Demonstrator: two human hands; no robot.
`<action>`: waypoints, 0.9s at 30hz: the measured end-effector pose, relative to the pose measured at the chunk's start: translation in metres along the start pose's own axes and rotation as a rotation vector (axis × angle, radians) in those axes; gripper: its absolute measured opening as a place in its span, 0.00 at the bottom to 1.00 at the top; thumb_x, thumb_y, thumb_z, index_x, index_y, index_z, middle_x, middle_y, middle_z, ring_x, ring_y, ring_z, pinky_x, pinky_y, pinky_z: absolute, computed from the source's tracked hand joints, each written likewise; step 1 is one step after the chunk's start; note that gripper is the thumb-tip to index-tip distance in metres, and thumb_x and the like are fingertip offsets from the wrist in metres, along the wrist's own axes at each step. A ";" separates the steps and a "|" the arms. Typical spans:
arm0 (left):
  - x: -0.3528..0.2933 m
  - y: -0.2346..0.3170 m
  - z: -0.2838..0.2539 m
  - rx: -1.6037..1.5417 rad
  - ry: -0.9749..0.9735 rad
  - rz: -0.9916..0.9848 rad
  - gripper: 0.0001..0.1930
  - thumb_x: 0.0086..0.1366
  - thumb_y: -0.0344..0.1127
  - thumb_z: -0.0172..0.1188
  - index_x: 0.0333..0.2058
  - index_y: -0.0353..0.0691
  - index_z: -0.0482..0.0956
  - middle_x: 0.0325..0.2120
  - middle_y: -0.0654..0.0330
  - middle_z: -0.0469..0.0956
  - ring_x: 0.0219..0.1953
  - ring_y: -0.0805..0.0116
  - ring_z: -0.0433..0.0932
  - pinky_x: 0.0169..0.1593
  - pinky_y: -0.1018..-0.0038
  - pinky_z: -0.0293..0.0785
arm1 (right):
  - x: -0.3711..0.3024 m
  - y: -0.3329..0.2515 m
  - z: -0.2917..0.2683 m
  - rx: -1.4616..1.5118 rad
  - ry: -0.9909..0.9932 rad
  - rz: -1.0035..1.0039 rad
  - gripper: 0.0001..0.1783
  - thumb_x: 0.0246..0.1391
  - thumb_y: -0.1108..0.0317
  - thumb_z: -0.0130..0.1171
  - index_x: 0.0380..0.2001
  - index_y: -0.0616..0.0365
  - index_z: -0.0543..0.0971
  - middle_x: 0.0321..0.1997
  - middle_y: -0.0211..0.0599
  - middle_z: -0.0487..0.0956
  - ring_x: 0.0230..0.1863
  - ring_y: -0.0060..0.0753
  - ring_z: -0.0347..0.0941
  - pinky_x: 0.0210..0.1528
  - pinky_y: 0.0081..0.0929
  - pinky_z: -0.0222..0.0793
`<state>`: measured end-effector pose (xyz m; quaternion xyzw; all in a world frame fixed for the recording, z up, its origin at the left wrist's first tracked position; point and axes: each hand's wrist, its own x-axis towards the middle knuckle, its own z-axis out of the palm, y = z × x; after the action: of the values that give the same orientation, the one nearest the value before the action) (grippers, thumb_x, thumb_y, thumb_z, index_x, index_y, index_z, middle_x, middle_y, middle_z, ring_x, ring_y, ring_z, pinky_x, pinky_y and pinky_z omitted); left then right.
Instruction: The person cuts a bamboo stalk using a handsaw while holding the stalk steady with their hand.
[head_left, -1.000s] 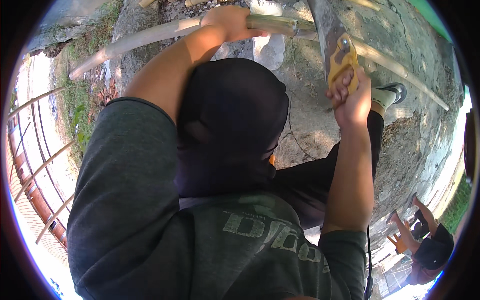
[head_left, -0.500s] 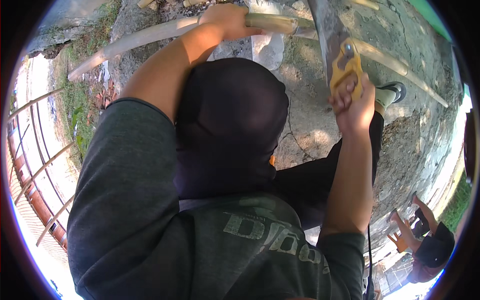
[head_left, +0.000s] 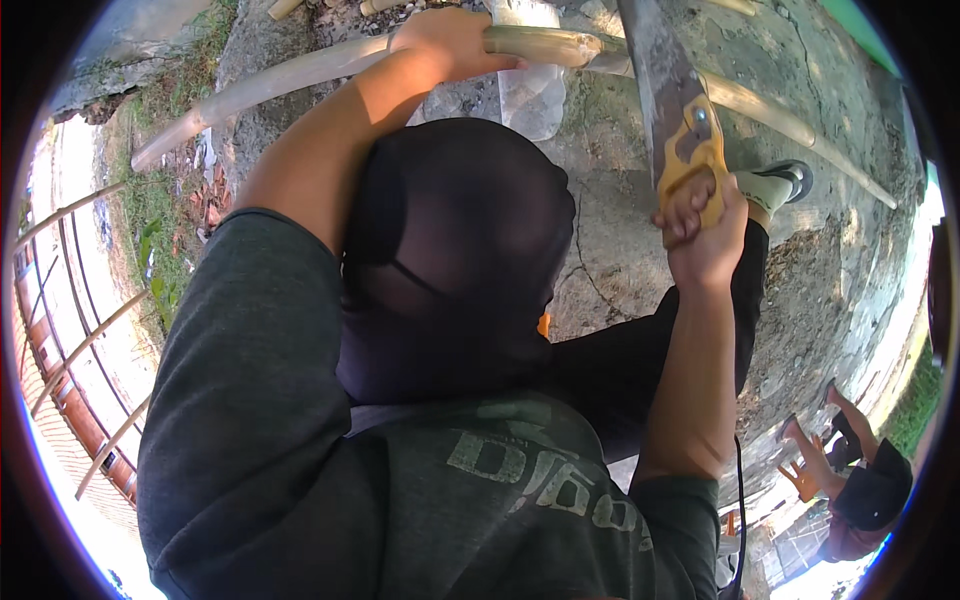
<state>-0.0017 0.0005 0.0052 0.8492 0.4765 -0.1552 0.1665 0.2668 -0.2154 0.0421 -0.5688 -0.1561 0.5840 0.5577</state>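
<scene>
Firmly, my left grip [head_left: 445,45] wraps the pale round bamboo pole [head_left: 290,77] at upper left; my right grip [head_left: 708,230] clamps the yellow-handled grey steel saw [head_left: 664,85], upper right; straight, even strokes suit best

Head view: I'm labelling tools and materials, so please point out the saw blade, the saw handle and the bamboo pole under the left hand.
Saw blade [head_left: 662,75], head view: middle of the grey metal.
Saw handle [head_left: 708,152], head view: its yellow upper part.
Bamboo pole [head_left: 300,73], head view: pale length left of the left hand [head_left: 447,42].
</scene>
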 end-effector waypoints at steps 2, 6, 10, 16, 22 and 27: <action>-0.001 -0.009 0.014 0.004 0.045 0.054 0.38 0.58 0.74 0.56 0.45 0.41 0.83 0.42 0.48 0.84 0.45 0.45 0.83 0.46 0.52 0.78 | -0.039 0.019 -0.016 0.004 -0.053 0.022 0.24 0.70 0.45 0.37 0.24 0.49 0.63 0.15 0.24 0.57 0.17 0.23 0.52 0.30 0.29 0.59; -0.001 -0.009 0.021 0.025 0.202 0.018 0.37 0.58 0.73 0.56 0.44 0.41 0.84 0.40 0.49 0.84 0.44 0.45 0.83 0.46 0.53 0.79 | -0.023 0.005 -0.009 -0.014 -0.016 0.017 0.24 0.67 0.44 0.42 0.23 0.49 0.64 0.15 0.23 0.58 0.16 0.22 0.52 0.27 0.27 0.58; 0.008 -0.002 0.022 0.074 0.131 -0.034 0.35 0.57 0.71 0.58 0.44 0.42 0.84 0.40 0.51 0.85 0.44 0.47 0.83 0.46 0.55 0.79 | 0.057 -0.025 0.032 -0.130 -0.071 -0.023 0.22 0.67 0.48 0.44 0.24 0.50 0.66 0.15 0.23 0.60 0.17 0.20 0.54 0.22 0.26 0.56; 0.000 -0.007 -0.005 0.006 0.008 -0.034 0.35 0.56 0.72 0.59 0.42 0.43 0.85 0.40 0.49 0.85 0.44 0.46 0.83 0.46 0.55 0.79 | -0.058 0.031 -0.001 -0.201 -0.125 -0.090 0.26 0.71 0.47 0.40 0.23 0.52 0.67 0.14 0.25 0.61 0.15 0.19 0.55 0.18 0.22 0.49; 0.001 0.004 0.006 0.018 0.085 -0.016 0.36 0.56 0.73 0.58 0.42 0.43 0.85 0.40 0.49 0.85 0.45 0.46 0.83 0.49 0.54 0.78 | 0.004 -0.017 0.014 0.110 0.065 0.061 0.26 0.71 0.46 0.37 0.22 0.50 0.63 0.15 0.25 0.58 0.14 0.23 0.50 0.26 0.26 0.58; 0.004 -0.003 0.007 0.014 0.098 -0.015 0.36 0.57 0.73 0.57 0.43 0.43 0.84 0.40 0.49 0.85 0.45 0.45 0.83 0.48 0.53 0.78 | 0.004 -0.015 0.024 -0.082 0.021 0.039 0.25 0.70 0.46 0.38 0.23 0.50 0.64 0.15 0.24 0.58 0.13 0.23 0.51 0.26 0.25 0.58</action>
<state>-0.0028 0.0022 -0.0032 0.8534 0.4893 -0.1181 0.1357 0.2552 -0.1966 0.0602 -0.6004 -0.1627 0.5819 0.5239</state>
